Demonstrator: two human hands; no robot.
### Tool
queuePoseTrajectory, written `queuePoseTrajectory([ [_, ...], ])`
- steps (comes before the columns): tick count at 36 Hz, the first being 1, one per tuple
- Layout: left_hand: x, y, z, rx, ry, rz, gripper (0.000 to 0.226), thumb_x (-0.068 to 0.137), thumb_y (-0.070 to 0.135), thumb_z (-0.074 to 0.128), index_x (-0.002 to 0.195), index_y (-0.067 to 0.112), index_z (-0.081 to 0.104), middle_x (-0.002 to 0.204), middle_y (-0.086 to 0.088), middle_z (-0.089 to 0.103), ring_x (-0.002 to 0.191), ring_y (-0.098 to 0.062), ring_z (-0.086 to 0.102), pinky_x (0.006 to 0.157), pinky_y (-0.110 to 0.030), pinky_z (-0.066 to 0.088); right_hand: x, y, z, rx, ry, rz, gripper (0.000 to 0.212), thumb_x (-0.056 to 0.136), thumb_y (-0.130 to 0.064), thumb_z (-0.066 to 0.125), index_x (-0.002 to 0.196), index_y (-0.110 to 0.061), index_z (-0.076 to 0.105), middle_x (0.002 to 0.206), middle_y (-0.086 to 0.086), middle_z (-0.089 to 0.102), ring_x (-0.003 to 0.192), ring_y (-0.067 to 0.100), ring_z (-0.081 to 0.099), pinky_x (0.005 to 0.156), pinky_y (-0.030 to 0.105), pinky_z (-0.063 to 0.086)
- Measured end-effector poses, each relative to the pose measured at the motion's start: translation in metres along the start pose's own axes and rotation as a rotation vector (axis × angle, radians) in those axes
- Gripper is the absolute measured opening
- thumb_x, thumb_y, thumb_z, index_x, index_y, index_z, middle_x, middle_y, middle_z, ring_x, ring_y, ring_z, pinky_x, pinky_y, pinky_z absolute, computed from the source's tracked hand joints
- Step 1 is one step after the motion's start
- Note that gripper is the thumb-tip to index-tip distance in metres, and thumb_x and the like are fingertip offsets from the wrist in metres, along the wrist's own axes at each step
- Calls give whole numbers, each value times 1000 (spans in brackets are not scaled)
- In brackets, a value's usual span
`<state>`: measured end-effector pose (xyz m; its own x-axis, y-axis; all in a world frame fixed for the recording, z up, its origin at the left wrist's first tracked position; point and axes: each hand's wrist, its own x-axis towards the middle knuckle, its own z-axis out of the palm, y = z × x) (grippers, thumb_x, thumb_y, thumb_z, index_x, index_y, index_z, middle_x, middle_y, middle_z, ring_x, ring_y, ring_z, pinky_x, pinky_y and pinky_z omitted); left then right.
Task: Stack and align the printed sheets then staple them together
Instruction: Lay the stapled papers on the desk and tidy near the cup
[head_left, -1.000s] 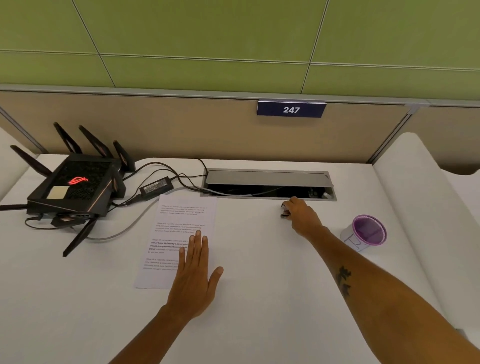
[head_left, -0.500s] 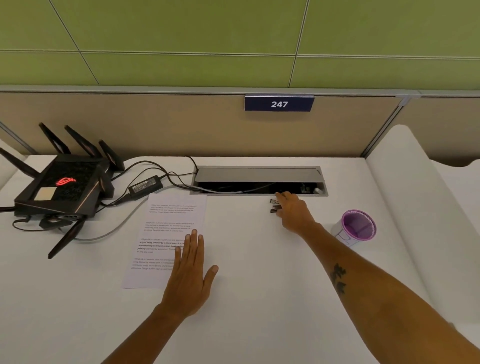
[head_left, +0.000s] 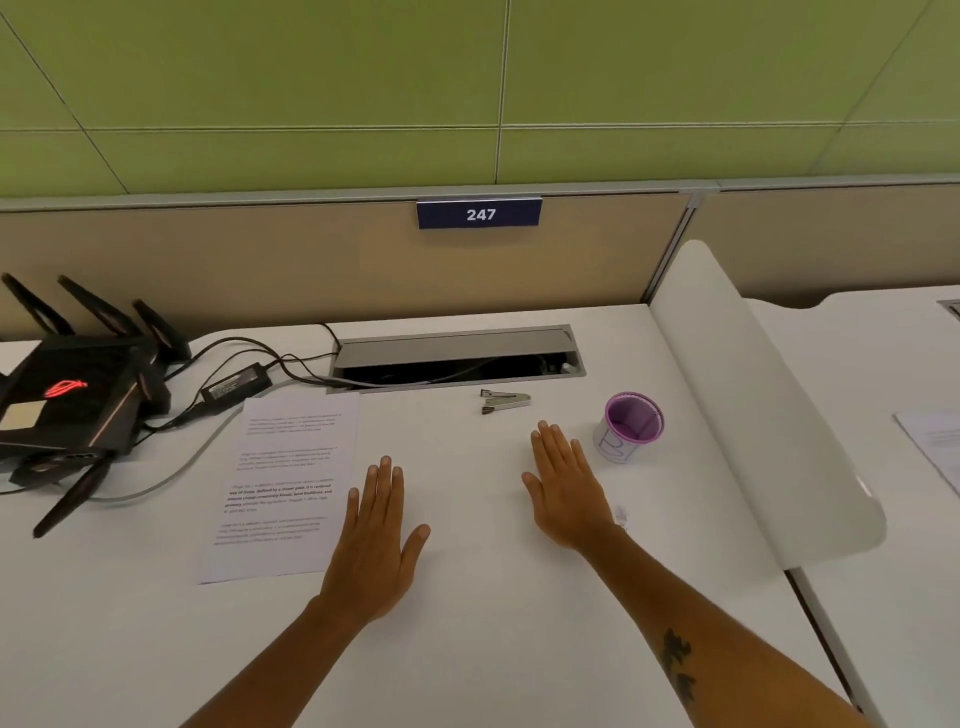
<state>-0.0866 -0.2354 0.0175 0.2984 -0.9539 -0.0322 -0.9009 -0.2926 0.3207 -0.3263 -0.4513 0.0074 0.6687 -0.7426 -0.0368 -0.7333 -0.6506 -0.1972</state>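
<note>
white desk (head_left: 493, 649), one printed stack (head_left: 283, 483), one stapler (head_left: 505, 400), one purple cup (head_left: 629, 426), two hands flat, empty: left (head_left: 376, 540), right (head_left: 566, 486)

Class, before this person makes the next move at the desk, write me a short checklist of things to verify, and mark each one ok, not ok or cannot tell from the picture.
1. Both hands free: ok. The left hand and right hand lie flat and open on the desk, holding nothing.
2. Stapler within reach: ok. The stapler lies on the desk just beyond the right hand, untouched.
3. Sheets squared up: ok. The printed sheets show one clean outline.
4. Staple already in: cannot tell, too small to see.
5. Number of sheets: cannot tell.
6. Clear path: ok. The purple cup stands to the right of the right hand; the cables stay behind the sheets.
</note>
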Motion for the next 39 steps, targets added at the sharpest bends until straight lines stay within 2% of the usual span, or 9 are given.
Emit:
queuePoseTrajectory([
  [2,0,10,2,2,-7,23,81,106,63,9,168,15,-9,176,-1,-23,164,-20,-18,132,-38,-14,-16,7,-2,5,-5,9,66,111,-43,21,167,-11,6,176,5,-3,163,22,-5,132,45,10],
  [7,1,36,8,-10,-28,75,80,106,62,11,168,15,-8,176,-2,-22,164,-21,-18,132,-39,-14,-49,21,-11,27,4,57,66,111,-41,21,167,-11,4,176,4,-3,162,20,-6,132,37,-1],
  [13,6,71,18,-18,-41,120,79,108,60,17,168,15,-9,176,-2,-22,164,-21,-18,131,-36,-16,-77,43,-16,11,0,119,66,111,-42,19,167,-10,5,176,6,-1,163,21,-5,133,44,8],
  [17,7,93,23,-12,-81,159,81,105,63,10,167,15,-11,175,-2,-26,163,-20,-22,133,-41,-12,-93,55,-21,6,13,160,65,111,-39,21,166,-7,9,176,9,3,163,23,-2,132,41,1],
  [23,14,114,27,-24,-131,215,88,100,70,-5,167,15,-12,174,-3,-27,162,-20,-22,133,-45,-7,-113,66,-29,3,31,238,64,112,-37,22,166,-6,10,176,10,4,163,24,-2,133,42,4],
  [29,21,116,29,-38,-166,283,88,100,69,-3,168,14,-10,175,-4,-26,162,-20,-24,133,-44,-8,-124,62,-32,32,61,302,63,112,-37,22,166,-5,12,176,10,5,163,24,-1,132,42,3],
  [34,22,109,38,-38,-195,320,84,104,64,8,168,12,-8,176,-6,-23,163,-22,-21,134,-46,-6,-131,58,-28,54,87,341,65,111,-40,19,166,-5,14,175,11,8,163,25,2,131,39,2],
  [39,18,100,50,-14,-218,326,82,107,61,14,168,10,-7,176,-8,-22,163,-24,-21,134,-47,-5,-136,58,-20,77,98,375,62,112,-33,28,165,-5,15,175,11,9,163,26,3,132,42,4],
])
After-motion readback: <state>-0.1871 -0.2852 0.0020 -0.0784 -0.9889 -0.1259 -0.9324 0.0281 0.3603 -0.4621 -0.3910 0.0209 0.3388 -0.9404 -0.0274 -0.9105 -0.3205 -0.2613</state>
